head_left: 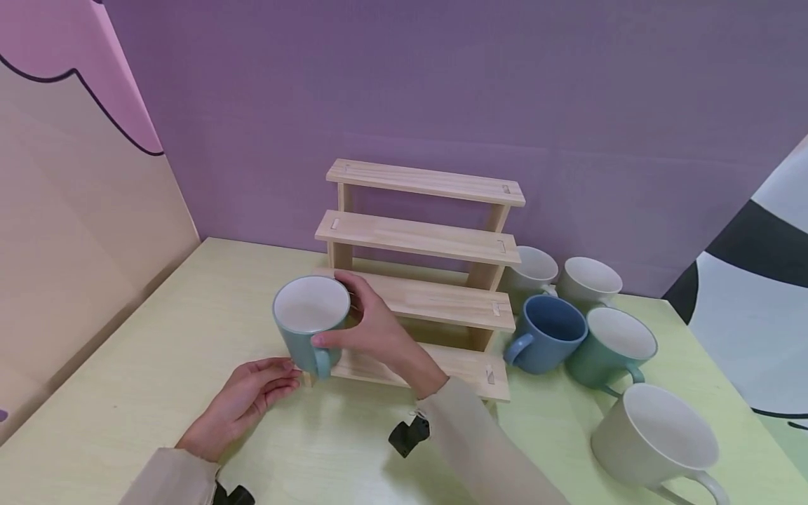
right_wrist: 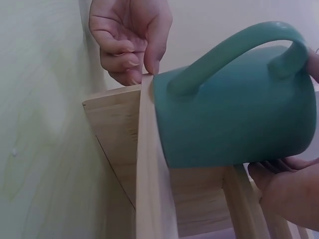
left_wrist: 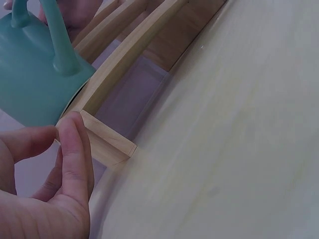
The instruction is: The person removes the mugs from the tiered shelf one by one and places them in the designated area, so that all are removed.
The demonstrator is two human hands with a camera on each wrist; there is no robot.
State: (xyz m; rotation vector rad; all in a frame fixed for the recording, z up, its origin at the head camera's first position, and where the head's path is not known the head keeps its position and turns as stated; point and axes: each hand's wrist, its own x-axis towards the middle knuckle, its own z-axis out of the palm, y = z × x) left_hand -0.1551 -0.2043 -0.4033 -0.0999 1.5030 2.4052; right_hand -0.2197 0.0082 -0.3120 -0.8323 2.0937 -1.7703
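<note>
A teal mug [head_left: 295, 345] with a white inside is upright at the left end of the lowest step of a stepped wooden shelf [head_left: 435, 366]. My right hand [head_left: 379, 330] grips it from the right, thumb near the handle and fingers round the far side. In the left wrist view, a thin dark gap shows under part of the mug's base [left_wrist: 35, 84]. At the lowest step's left corner, my left hand [head_left: 249, 398] pinches the board [right_wrist: 148, 149] between thumb and fingers; its thumb is close to the mug in the right wrist view.
Right of the shelf stand a blue mug [head_left: 548, 337], a green mug [head_left: 596, 361], two pale mugs behind, one a white mug [head_left: 583, 291], and a large cream mug [head_left: 637, 442] nearer me. A purple wall [head_left: 442, 84] rises behind the table [head_left: 158, 365].
</note>
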